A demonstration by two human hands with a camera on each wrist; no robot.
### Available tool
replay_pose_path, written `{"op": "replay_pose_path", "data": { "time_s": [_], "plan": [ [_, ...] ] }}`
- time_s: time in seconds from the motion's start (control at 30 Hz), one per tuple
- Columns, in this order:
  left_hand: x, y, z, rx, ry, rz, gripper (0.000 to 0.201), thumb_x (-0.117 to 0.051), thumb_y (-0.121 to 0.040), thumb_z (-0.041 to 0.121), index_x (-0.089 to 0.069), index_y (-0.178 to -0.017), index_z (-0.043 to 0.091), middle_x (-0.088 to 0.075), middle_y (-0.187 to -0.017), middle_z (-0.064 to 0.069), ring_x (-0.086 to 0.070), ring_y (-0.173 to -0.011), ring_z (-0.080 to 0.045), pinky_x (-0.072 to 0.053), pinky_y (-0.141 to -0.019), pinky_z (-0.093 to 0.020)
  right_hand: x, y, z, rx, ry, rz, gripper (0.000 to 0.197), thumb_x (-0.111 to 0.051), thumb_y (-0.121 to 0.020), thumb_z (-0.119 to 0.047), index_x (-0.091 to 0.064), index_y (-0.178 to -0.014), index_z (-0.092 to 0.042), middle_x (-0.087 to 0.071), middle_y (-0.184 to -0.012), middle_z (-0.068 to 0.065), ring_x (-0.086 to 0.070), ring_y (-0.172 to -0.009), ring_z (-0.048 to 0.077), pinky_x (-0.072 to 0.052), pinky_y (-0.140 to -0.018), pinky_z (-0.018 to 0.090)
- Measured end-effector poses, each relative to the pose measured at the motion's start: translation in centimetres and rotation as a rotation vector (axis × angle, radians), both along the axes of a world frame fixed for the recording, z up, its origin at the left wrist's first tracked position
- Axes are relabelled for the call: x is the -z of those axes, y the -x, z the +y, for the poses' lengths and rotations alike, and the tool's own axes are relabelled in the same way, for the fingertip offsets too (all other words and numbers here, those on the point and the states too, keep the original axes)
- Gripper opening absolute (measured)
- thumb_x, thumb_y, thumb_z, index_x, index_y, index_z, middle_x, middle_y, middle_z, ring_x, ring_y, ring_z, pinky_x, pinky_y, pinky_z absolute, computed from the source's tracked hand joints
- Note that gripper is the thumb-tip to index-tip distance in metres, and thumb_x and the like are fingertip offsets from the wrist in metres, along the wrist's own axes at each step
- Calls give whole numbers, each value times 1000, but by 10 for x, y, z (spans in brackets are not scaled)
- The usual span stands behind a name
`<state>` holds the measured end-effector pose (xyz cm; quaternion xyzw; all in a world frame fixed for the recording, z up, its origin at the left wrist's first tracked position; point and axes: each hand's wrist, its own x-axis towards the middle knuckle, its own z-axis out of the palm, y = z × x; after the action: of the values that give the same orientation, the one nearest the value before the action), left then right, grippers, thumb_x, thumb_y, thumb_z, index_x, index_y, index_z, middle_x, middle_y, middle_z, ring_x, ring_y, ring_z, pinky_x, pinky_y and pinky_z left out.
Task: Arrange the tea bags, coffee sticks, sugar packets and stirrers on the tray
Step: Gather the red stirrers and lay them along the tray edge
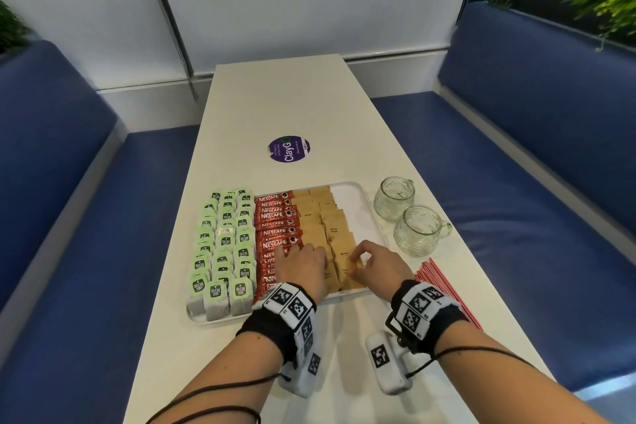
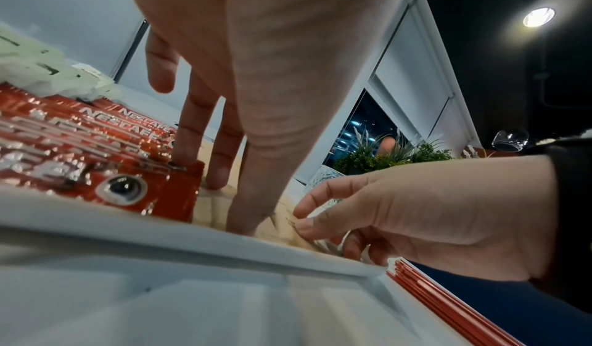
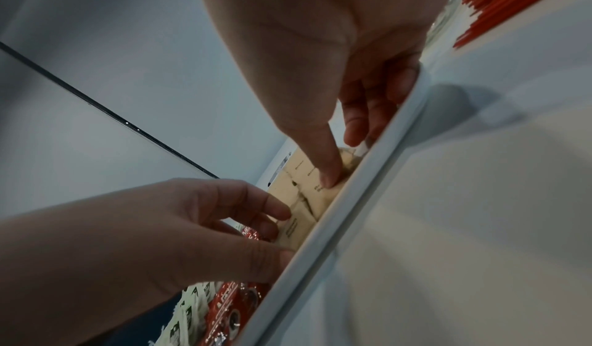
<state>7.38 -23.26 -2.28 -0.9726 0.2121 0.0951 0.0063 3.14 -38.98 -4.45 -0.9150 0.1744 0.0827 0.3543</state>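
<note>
We see the white table [image 1: 275,107] bearing the white tray [image 1: 358,193], whose rows run left to right: tea bags [image 1: 223,251] in three columns — roughly ten to a column, the overlap forbidding an exact count; red coffee sticks [image 1: 277,220] in one stacked column, about a dozen visible; brown sugar packets [image 1: 327,224] in two columns, number uncertain; a bare strip remains at the tray's right side. Two glass cups [image 1: 406,217] stand just beside the tray on the right; the red stirrers [image 1: 444,286], a bundle too fine to count, lie on the table off the near right corner, not yet on the tray. The step in hand, we judge, is squaring the nearest sugar packets: the left hand [image 1: 303,268] rests with straight fingers on the packets beside the coffee sticks; the right hand [image 1: 375,265] pinches a packet edge between thumb and curled fingers. The next move — carrying the stirrers into the bare strip — calls for gathering the bundle whole.
</note>
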Motion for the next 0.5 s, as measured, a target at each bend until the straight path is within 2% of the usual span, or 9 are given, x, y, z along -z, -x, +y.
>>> {"op": "replay_pose_path", "data": {
  "time_s": [0.07, 0.13, 0.23, 0.3, 0.37, 0.43, 0.5],
  "plan": [
    [-1, 0, 1, 18, -7, -2, 32, -57, -85, 26, -57, -117, 30, -59, -119, 5, -49, -117, -21, -23, -101, -46, -2, 1, 0, -1, -38, -18, 19, -70, -79, -32, -59, -94, -34, -63, -75, -4, -63, -70, 17, -51, -69, 35],
    [-4, 4, 1, 30, 12, -13, 30, -57, -87, 30, -58, -117, 30, -59, -119, 5, -47, -117, -21, -22, -101, -46, -5, 6, -2, 22, -118, -77, 22, -71, -80, -29, -61, -98, -33, -63, -70, -3, -59, -65, 14, -50, -64, 32],
    [-10, 12, 0, 19, 143, 5, 24, -57, -90, 34, -60, -114, 32, -60, -116, 7, -50, -115, -19, -27, -102, -42, -13, 17, -16, 72, -176, -170, 18, -73, -82, -26, -65, -98, -28, -59, -66, -6, -58, -63, 11, -44, -60, 27],
    [-13, 22, 1, -7, 285, 106, 19, -61, -90, 34, -63, -109, 31, -64, -109, 8, -57, -105, -17, -39, -100, -37, -19, 29, -34, 123, -101, -182, 9, -71, -84, -27, -69, -93, -26, -62, -71, -7, -59, -69, 13, -45, -65, 27],
    [-13, 32, 0, -13, 382, 244, 18, -66, -88, 32, -63, -105, 29, -65, -100, 9, -61, -92, -13, -51, -89, -33, -22, 39, -59, 186, 5, -149, 8, -66, -87, -29, -71, -91, -25, -68, -84, -5, -63, -80, 14, -49, -75, 29],
    [-11, 43, -2, -8, 404, 308, 18, -67, -87, 33, -63, -104, 29, -66, -98, 10, -62, -87, -11, -54, -81, -30, -25, 50, -83, 233, 84, -83, 12, -61, -89, -30, -72, -90, -24, -72, -95, -2, -64, -88, 17, -52, -83, 34],
    [-8, 52, -6, -6, 407, 320, 19, -66, -88, 37, -66, -105, 28, -68, -101, 8, -62, -88, -12, -53, -78, -29, -24, 60, -102, 266, 133, -8, 17, -58, -90, -28, -72, -90, -18, -72, -100, 2, -65, -92, 23, -54, -83, 36]
  ]
}}
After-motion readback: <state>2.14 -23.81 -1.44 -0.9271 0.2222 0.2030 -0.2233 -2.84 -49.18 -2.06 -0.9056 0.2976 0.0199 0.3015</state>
